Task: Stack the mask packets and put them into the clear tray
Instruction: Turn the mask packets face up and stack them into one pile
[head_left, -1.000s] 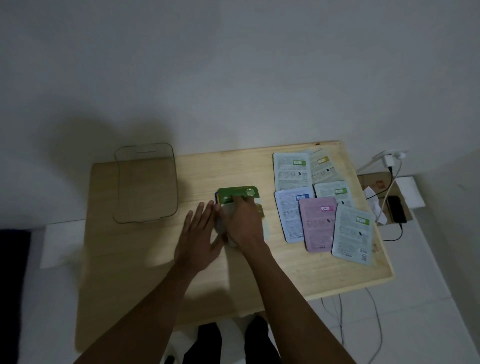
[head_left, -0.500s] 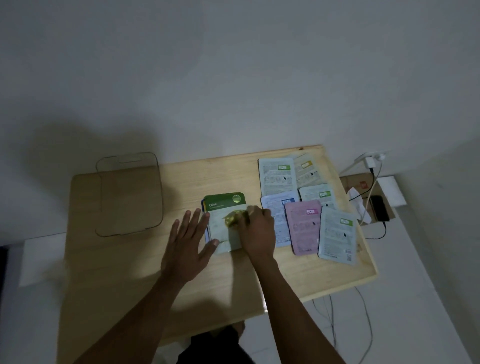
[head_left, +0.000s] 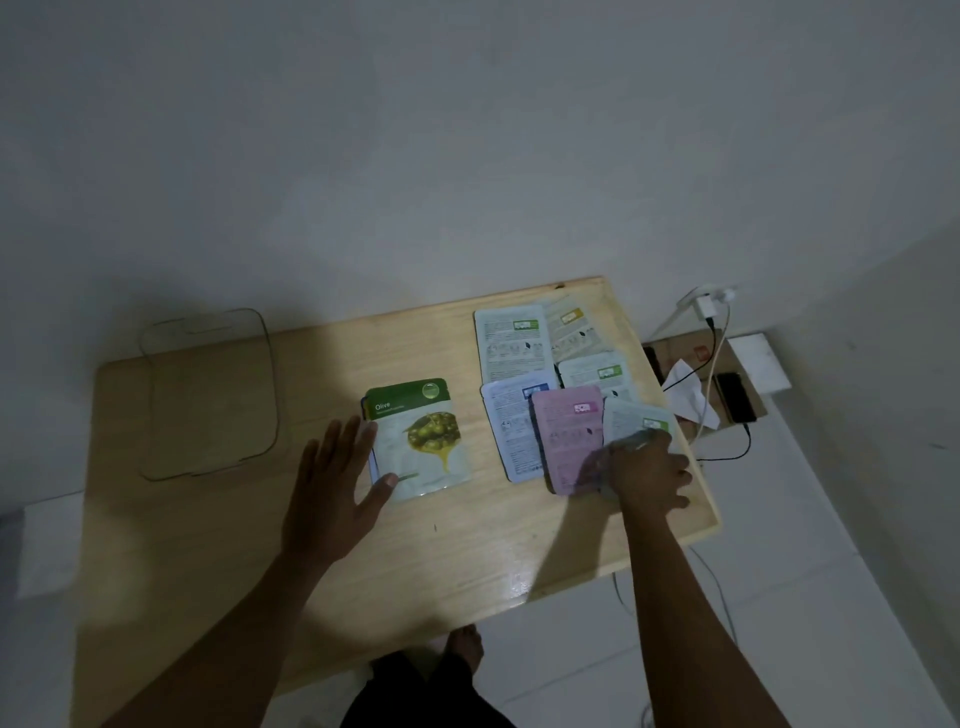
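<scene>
A small stack of mask packets with a green Olive packet (head_left: 418, 436) on top lies at the table's middle. My left hand (head_left: 335, 483) rests flat against its left edge, fingers spread, thumb on its lower corner. Several packets lie face down at the right: a white one (head_left: 511, 345), a yellowish one (head_left: 571, 325), a blue-tagged one (head_left: 511, 431), a pink one (head_left: 566, 439) and a white green-tagged one (head_left: 636, 423). My right hand (head_left: 641, 470) is on the lower part of that green-tagged packet, fingers curled at its edge. The clear tray (head_left: 208, 395) stands empty at the far left.
The wooden table (head_left: 493, 535) ends just right of my right hand. Beyond that edge on the floor are a cardboard box (head_left: 691, 358), a dark phone (head_left: 735, 397), a charger with cables (head_left: 709, 306) and crumpled paper (head_left: 688, 395). My feet show below the table's near edge.
My right hand left the Olive stack and moved right to the green-tagged packet at the table's right edge. My left hand stayed beside the stack. The camera view shifted slightly.
</scene>
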